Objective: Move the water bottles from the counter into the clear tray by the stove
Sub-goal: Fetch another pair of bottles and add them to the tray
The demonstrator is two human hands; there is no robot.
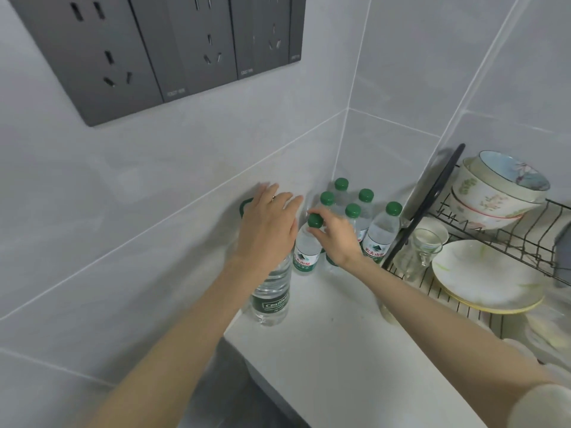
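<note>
Your white desk [340, 350] carries a dish rack [506, 239] on the right and a cluster of small green-capped bottles [380, 234] in the back corner. A bigger bottle [272, 299] stands by the left wall. Your left hand [265, 230] spreads over its top, grip wide. Your right hand [336, 239] pinches the neck of the front small bottle [306, 256], which stands on the desk.

Small water bottles [381, 233]: clear thin plastic, glossy. Printed labels [374, 251]: shiny film. Screw caps [394, 208]: green plastic, satin. Large bottle [272, 291]: clear ribbed plastic, dark green glossy band. Surface [340, 335]: white, smooth, matt, stone-like. Wall tiles [123, 196]: pale grey, smooth, soft sheen. Socket panel [139, 57]: dark grey matt plastic. Dish rack [509, 239]: black coated metal wire. Bowls [494, 193]: glazed ceramic, floral, glossy. Plate [482, 273]: white glazed ceramic, shiny. Cup [428, 242]: clear glass.
</note>
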